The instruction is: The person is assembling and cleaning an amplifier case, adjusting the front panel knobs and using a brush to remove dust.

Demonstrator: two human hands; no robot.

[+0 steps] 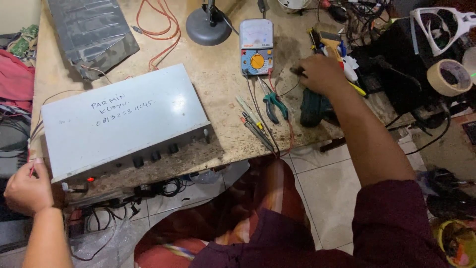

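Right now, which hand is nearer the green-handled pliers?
Right. The right hand rests on the bench just right of the pliers; the left hand is far off, at the grey box's left end.

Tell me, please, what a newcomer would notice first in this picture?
First comes the grey metal box lying on the bench's left half, knobs along its front, with the left hand at its near left corner. Next is the blue meter with a yellow dial, at the back centre. The right hand reaches over a dark green tool on the right.
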